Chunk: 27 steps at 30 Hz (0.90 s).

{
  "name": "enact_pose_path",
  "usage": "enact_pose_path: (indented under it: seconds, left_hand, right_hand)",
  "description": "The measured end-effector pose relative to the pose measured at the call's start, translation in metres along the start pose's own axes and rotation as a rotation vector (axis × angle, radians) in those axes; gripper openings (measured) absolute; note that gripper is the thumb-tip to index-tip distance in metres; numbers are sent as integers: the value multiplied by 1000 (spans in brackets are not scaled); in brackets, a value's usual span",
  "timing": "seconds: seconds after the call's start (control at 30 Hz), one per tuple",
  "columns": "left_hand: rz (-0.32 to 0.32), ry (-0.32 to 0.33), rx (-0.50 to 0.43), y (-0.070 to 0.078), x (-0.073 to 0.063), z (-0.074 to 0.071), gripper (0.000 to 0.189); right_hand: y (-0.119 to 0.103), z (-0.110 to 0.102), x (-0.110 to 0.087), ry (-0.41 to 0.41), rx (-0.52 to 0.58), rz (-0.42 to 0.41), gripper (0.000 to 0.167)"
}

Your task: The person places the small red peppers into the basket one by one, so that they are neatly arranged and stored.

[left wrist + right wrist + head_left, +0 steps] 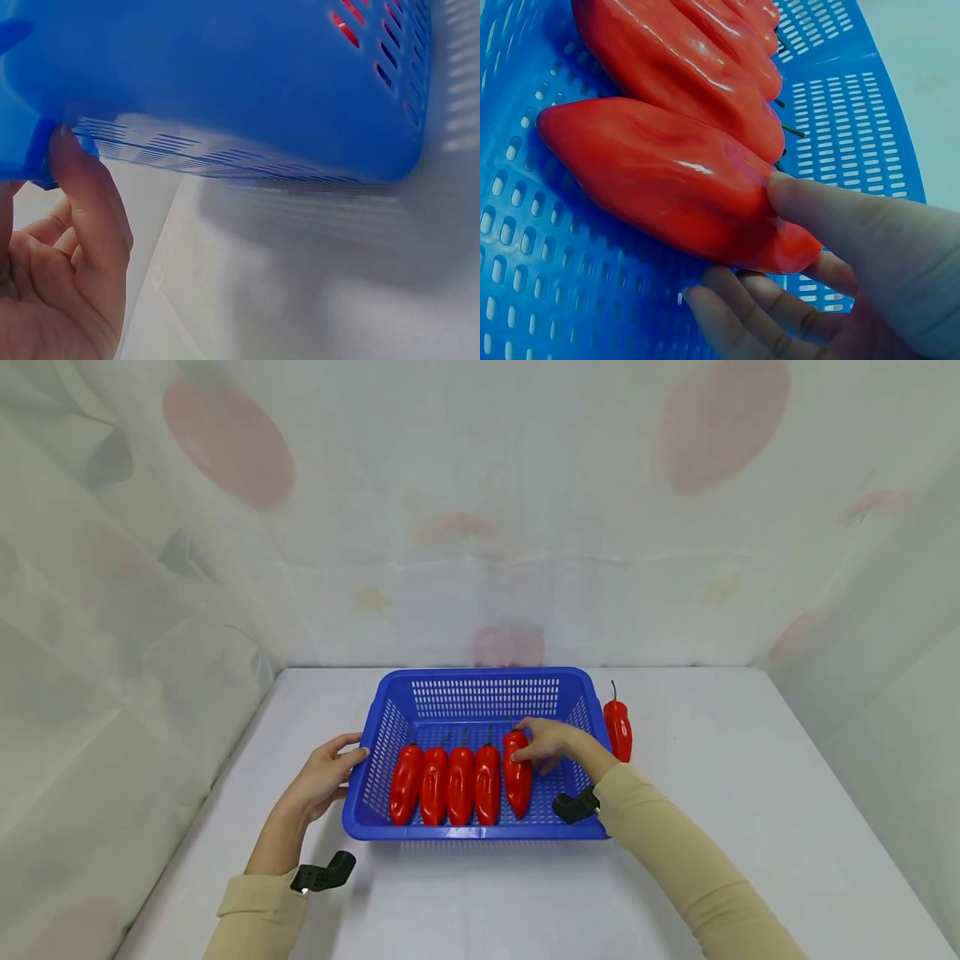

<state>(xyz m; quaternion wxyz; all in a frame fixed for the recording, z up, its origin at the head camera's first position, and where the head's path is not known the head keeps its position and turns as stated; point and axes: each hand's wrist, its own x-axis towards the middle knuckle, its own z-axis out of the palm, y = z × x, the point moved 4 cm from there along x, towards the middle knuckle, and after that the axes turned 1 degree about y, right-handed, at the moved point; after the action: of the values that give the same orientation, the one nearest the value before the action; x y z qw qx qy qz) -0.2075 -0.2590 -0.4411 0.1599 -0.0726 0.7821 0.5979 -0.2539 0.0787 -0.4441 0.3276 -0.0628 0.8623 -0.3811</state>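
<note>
A blue plastic basket [480, 832] with slotted walls holds several glossy red peppers [461, 787] lined up side by side, stems away from me. My left hand [321, 774] grips the basket's left rim, thumb on top and fingers beneath; the left wrist view shows these fingers [90, 195] against the rim. Inside the basket, my right hand [551, 742] pinches the rightmost red pepper [667, 180] near its stem end, with the thumb over it and fingers along its other side. This pepper's tip points toward me, and its stem is partly hidden by the hand.
One more red pepper [618, 731] lies on the white table [720, 777] just outside the basket's right wall. White patterned sheets [480, 527] hang behind the table and along both sides. A black wrist camera [324, 874] sticks out from the left sleeve.
</note>
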Motion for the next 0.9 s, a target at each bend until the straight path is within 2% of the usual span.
enact_pose_path:
  seconds: [0.27,0.9]
  left_hand:
    - [7,-1,1,0,0,0,50]
    - [13,-4,6,3,-2,0,51]
  right_hand:
    - [3,5,0,-72,-55,38,58]
    - [5,9,-2,-119,-56,63,60]
